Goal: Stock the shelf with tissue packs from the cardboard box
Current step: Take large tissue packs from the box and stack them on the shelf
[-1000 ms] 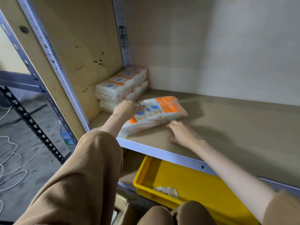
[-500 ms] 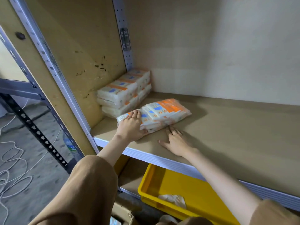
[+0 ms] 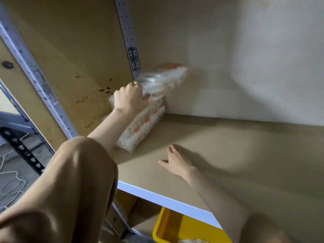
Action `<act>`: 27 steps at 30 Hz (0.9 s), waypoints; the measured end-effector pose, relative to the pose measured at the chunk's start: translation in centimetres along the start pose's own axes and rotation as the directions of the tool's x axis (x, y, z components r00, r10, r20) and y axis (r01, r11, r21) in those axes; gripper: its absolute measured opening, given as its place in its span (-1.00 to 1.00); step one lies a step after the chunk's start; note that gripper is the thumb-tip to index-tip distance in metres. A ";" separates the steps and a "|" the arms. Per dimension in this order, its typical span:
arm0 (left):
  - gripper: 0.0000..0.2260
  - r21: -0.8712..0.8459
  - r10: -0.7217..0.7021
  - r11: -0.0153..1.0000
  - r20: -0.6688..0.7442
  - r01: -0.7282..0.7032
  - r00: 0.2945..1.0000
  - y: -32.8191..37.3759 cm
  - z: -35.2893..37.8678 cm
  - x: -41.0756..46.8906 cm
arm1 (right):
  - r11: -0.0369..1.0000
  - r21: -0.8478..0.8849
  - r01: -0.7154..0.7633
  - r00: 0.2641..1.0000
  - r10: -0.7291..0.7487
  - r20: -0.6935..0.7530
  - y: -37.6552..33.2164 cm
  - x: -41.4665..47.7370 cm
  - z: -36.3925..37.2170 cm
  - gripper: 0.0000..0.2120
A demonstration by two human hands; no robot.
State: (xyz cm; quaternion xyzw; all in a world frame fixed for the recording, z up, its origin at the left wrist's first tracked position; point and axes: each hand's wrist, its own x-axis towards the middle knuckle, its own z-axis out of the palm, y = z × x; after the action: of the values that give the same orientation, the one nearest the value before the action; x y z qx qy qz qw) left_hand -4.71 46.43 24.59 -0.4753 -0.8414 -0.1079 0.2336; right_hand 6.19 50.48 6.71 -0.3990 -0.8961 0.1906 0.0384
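A white and orange tissue pack (image 3: pixel 164 78), blurred by motion, is up in the air in the shelf's back left corner, tilted, with my left hand (image 3: pixel 130 99) gripping its near end. Right under it a stack of tissue packs (image 3: pixel 143 127) lies against the left side panel. My right hand (image 3: pixel 177 161) rests flat on the brown shelf board (image 3: pixel 228 151), fingers spread and holding nothing, to the right of the stack and apart from it. The cardboard box is not in view.
A perforated metal upright (image 3: pixel 128 37) runs down the back left corner. The shelf's white front edge (image 3: pixel 166 199) crosses below my arms. A yellow bin (image 3: pixel 184 228) sits on the lower level. White cable (image 3: pixel 10 183) lies on the floor at left.
My left hand has lifted the tissue pack off the shelf board and carried it back and left, over the stack. My right hand let go of it and stayed on the board.
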 end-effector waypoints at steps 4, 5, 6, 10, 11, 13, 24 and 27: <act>-0.65 0.074 -0.072 0.995 0.003 0.072 0.997 -2.4 1.0 2.3 | 0.999 0.029 0.015 1.000 -0.014 -0.027 -0.4 1.3 0.9 -0.29; -0.65 0.099 -0.083 0.992 0.022 0.081 0.996 -3.0 1.7 2.6 | 0.999 0.035 0.018 0.999 -0.016 -0.044 -0.3 1.4 1.1 -0.29; -0.64 0.131 -0.092 0.988 0.051 0.085 0.994 -3.4 2.5 2.9 | 0.999 0.037 0.021 0.998 -0.018 -0.061 -0.2 1.5 1.2 -0.29; -0.60 0.194 -0.133 0.976 0.157 0.101 0.979 -4.2 5.3 3.5 | 0.999 0.033 0.022 0.996 -0.019 -0.093 -0.2 1.7 1.6 -0.29; -0.58 0.178 -0.132 0.979 0.162 0.103 0.978 -4.2 5.6 3.8 | 0.999 0.031 0.021 0.995 -0.018 -0.097 -0.2 1.8 1.6 -0.29; -0.52 0.140 -0.129 0.984 0.164 0.107 0.978 -4.1 6.1 4.4 | 0.999 0.026 0.022 0.995 -0.019 -0.100 -0.1 1.8 1.7 -0.29; -0.23 0.108 -0.113 0.991 0.387 0.076 0.915 -3.8 6.0 5.9 | 1.000 0.015 0.002 0.995 0.000 -0.098 0.0 1.8 1.2 -0.34; -0.30 -0.003 -0.074 0.997 0.383 0.081 0.921 -4.3 4.8 5.1 | 1.000 0.016 -0.011 0.997 0.012 -0.073 -0.2 1.5 0.6 -0.38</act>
State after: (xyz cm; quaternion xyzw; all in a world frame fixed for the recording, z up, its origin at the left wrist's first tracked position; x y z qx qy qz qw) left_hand -11.99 49.95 23.07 -0.4556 -0.8879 -0.0302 0.0558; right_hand 4.94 51.28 6.09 -0.4104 -0.8903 0.1830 0.0731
